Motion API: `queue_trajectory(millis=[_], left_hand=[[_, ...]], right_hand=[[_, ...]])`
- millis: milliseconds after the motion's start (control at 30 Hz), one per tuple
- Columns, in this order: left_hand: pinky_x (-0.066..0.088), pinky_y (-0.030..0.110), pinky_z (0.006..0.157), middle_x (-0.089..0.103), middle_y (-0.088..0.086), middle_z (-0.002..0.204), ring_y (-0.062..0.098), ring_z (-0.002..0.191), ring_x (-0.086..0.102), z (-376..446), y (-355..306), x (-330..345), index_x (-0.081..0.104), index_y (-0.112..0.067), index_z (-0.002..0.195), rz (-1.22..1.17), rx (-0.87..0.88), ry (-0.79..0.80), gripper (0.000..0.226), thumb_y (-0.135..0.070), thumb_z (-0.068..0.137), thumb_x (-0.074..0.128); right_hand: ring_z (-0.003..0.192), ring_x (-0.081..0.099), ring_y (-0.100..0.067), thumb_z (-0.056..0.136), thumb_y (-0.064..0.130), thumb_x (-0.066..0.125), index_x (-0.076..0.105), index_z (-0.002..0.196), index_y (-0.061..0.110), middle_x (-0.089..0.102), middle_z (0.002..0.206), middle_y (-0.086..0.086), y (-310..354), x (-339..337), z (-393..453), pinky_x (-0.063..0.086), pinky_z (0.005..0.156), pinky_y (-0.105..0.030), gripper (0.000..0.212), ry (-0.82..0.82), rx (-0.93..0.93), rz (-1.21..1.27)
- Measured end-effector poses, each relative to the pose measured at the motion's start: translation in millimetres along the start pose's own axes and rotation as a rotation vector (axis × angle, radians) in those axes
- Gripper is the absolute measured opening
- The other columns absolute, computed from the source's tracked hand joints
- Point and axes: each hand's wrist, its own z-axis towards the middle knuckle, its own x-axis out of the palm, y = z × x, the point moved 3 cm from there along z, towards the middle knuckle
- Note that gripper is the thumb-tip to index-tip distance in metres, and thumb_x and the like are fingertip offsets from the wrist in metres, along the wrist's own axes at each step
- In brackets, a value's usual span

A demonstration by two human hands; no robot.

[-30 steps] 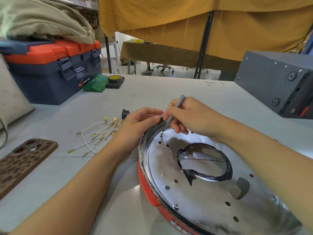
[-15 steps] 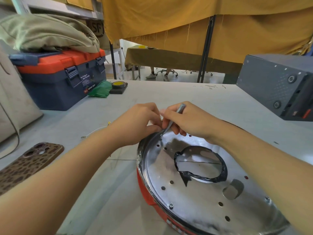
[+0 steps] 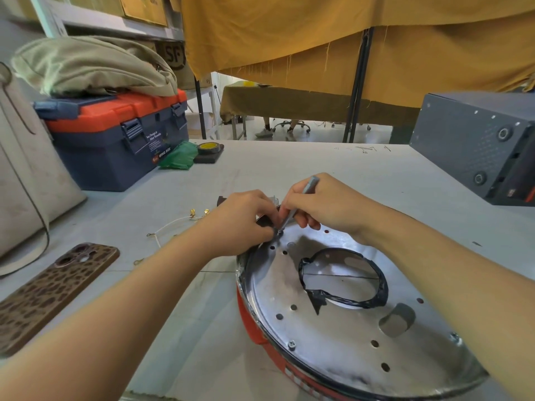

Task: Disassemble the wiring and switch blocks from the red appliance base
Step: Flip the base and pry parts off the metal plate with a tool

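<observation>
A: Working the far rim now. Your right hand (image 3: 321, 205) holds the grey screwdriver (image 3: 310, 185) pen-fashion, fingers curled round the shaft, tip down on a small screw (image 3: 279, 232) at the plate's edge. Your left hand (image 3: 246, 221) pinches something small and dark right beside that screw; what exactly, I can't tell, the fingers cover it.

B: Where does the base sit?

A: The red appliance base (image 3: 252, 322) is on the grey table (image 3: 289, 172), near edge toward you, its shiny metal plate (image 3: 333, 328) facing up. Freed white wires (image 3: 170, 227) with gold terminals lie on the table just left of your left wrist.

B: Advice for the step?

A: Keep the driver square to the screw head and press down before you turn, or so I'd judge; at that slant the tip may ride out. Let the left fingers steady the part, not crowd the tip. Another screw (image 3: 291, 345) shows on the near rim.

B: Containers?

A: Blue toolbox (image 3: 121, 146) with an orange lid, latched shut, contents unseen. A khaki bag (image 3: 92, 65) lies on top of it. Green plastic (image 3: 176, 157) and a yellow tape roll (image 3: 209, 147) sit beside it. A patterned phone (image 3: 55, 290) lies near left.
</observation>
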Motion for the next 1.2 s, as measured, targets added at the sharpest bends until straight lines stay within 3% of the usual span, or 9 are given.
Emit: queue_trajectory(millis=[333,433,567,733,900,1000,1067,1133,1200], left_hand=[[0.043,0.032,0.088,0.056,-0.004,0.112,0.016,0.098,0.053,1.0,-1.8,0.8,0.07,-0.019,0.096,0.037,-0.008,0.043,0.015,-0.025,0.084,0.066],[0.041,0.028,0.085,0.056,-0.005,0.111,0.016,0.097,0.052,1.3,-0.7,1.0,0.07,-0.018,0.095,0.043,-0.006,0.024,0.014,-0.025,0.084,0.066],[0.036,0.021,0.081,0.055,-0.009,0.107,0.011,0.095,0.052,-1.6,-0.4,-1.0,0.065,-0.026,0.084,-0.029,0.016,-0.03,0.004,-0.022,0.085,0.065],[0.04,0.022,0.09,0.054,-0.011,0.113,0.005,0.102,0.051,-6.7,0.0,-3.3,0.066,-0.029,0.083,-0.12,0.032,-0.124,0.006,-0.025,0.087,0.062],[0.047,0.011,0.08,0.064,-0.015,0.1,0.0,0.093,0.059,-15.5,5.1,-4.9,0.067,-0.026,0.084,-0.42,-0.059,-0.365,0.006,-0.02,0.086,0.064],[0.049,0.009,0.069,0.072,-0.007,0.089,0.003,0.08,0.065,-21.4,12.2,-10.4,0.068,-0.021,0.085,-0.673,-0.157,-0.477,0.006,-0.016,0.085,0.065],[0.053,0.021,0.073,0.074,0.0,0.085,0.01,0.082,0.068,-26.3,20.0,-15.5,0.068,-0.018,0.085,-0.774,-0.191,-0.482,0.005,-0.013,0.083,0.067],[0.054,0.031,0.077,0.074,0.001,0.082,0.016,0.085,0.068,-32.4,30.5,-18.7,0.07,-0.019,0.085,-0.746,-0.233,-0.445,0.005,-0.014,0.082,0.069],[0.054,0.022,0.073,0.073,0.0,0.081,0.009,0.078,0.067,-38.3,42.8,-20.1,0.072,-0.022,0.083,-0.648,-0.247,-0.405,0.008,-0.015,0.082,0.069]], right_hand=[[0.049,0.04,-0.006,0.098,0.025,0.047,0.069,0.061,0.016,0.05,0.05,0.005,-0.5,0.6,-0.8,0.033,0.049,-0.019,0.044,0.026,-0.013,0.006],[0.048,0.042,-0.003,0.099,0.027,0.046,0.068,0.061,0.016,0.051,0.049,0.006,0.3,0.6,-0.6,0.035,0.047,-0.015,0.046,0.011,-0.033,0.03],[0.042,0.04,-0.001,0.101,0.032,0.043,0.068,0.061,0.015,0.044,0.042,0.009,2.2,-3.6,0.7,0.035,0.045,-0.009,0.05,-0.074,-0.071,0.099],[0.043,0.042,0.0,0.101,0.039,0.04,0.067,0.066,0.015,0.047,0.042,0.009,8.0,-12.6,0.4,0.037,0.046,-0.009,0.051,-0.278,-0.139,0.12],[0.056,0.05,0.0,0.101,0.032,0.042,0.066,0.086,0.011,0.055,0.06,0.008,23.5,-16.2,-3.5,0.04,0.06,-0.013,0.035,-0.417,-0.293,0.006],[0.068,0.056,-0.004,0.101,0.033,0.042,0.062,0.101,0.011,0.06,0.074,0.004,32.9,-16.5,-5.9,0.045,0.068,-0.017,0.029,-0.357,-0.303,-0.101],[0.072,0.063,-0.008,0.1,0.035,0.041,0.06,0.105,0.015,0.066,0.081,0.001,36.8,-18.7,-8.0,0.049,0.071,-0.021,0.028,-0.288,-0.296,-0.122],[0.072,0.069,-0.012,0.099,0.038,0.041,0.061,0.103,0.02,0.07,0.084,-0.002,36.3,-20.7,-12.2,0.055,0.075,-0.026,0.027,-0.183,-0.266,-0.13],[0.072,0.071,-0.015,0.098,0.039,0.041,0.063,0.099,0.02,0.072,0.083,-0.005,31.1,-20.3,-18.2,0.058,0.075,-0.029,0.028,-0.071,-0.217,-0.128]])
